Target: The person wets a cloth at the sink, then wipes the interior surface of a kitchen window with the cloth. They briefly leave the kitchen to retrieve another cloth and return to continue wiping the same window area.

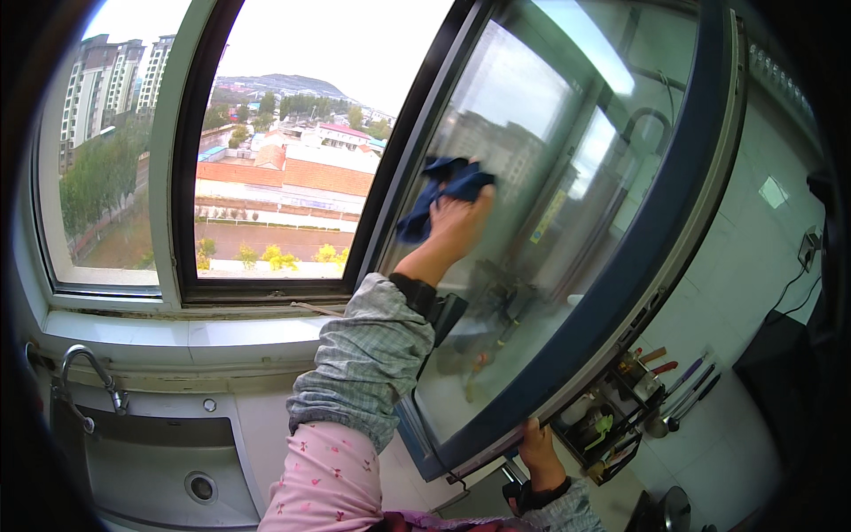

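An inward-swung window sash fills the right half of the head view, its glass pane set in a dark blue frame. My left hand presses a crumpled dark blue cloth against the upper left part of this pane, fingers bent over the cloth. Hand and cloth are slightly blurred. At the lower edge of the sash, my right hand grips the frame, with part of its fingers hidden behind it. Below the left wrist, a black window handle sits on the frame. The glass reflects a ceiling light and buildings.
A steel sink with a curved faucet lies at lower left, below the tiled windowsill. At right, a black rack holds kitchen items beside hanging utensils. A black cord hangs by the sash's lower corner.
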`<state>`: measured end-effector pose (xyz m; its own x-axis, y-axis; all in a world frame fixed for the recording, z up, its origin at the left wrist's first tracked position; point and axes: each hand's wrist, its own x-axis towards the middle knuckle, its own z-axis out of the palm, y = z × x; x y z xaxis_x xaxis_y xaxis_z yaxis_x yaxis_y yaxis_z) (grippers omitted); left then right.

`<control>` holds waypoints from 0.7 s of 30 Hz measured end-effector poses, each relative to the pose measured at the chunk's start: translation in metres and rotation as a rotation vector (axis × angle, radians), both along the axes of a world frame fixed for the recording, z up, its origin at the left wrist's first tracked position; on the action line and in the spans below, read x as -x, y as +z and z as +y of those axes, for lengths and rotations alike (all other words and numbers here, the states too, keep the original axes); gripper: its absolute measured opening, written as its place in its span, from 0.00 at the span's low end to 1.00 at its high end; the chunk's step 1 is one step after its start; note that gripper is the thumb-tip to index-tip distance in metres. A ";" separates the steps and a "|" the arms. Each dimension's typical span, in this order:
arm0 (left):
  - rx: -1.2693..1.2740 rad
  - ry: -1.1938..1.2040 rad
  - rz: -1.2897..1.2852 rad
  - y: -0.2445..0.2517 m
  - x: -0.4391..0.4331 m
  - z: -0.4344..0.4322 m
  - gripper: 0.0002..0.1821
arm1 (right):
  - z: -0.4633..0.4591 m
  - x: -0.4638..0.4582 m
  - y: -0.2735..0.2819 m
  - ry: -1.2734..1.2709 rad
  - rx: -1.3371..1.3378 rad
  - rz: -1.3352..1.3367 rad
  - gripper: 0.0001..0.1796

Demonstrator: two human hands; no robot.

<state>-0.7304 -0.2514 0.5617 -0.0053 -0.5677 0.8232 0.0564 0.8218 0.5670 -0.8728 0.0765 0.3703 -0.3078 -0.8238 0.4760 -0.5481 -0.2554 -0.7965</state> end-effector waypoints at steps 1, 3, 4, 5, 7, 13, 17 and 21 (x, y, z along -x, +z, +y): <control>0.132 0.079 0.047 0.020 0.003 0.021 0.33 | 0.000 -0.001 0.000 0.028 -0.026 -0.038 0.35; 0.303 0.037 -0.008 0.063 -0.002 0.063 0.31 | 0.001 -0.002 0.001 0.043 -0.022 -0.096 0.35; 0.293 -0.012 0.001 0.085 -0.002 0.087 0.33 | 0.001 -0.003 0.003 0.045 -0.014 -0.069 0.35; 0.359 -0.023 -0.077 0.109 -0.007 0.102 0.34 | 0.001 -0.004 0.004 0.035 -0.002 -0.043 0.35; 0.537 -0.053 -0.184 0.141 -0.011 0.124 0.33 | 0.002 -0.006 0.006 0.018 0.009 -0.006 0.35; 0.793 -0.031 -0.051 0.071 -0.014 0.136 0.42 | 0.001 -0.004 0.006 0.033 0.005 0.050 0.35; 0.609 -0.114 -0.414 -0.044 -0.046 0.154 0.50 | -0.001 0.001 0.006 0.055 0.006 0.028 0.36; 0.402 -0.190 -0.491 -0.075 -0.052 0.166 0.45 | -0.001 0.000 0.006 -0.105 -0.030 0.241 0.34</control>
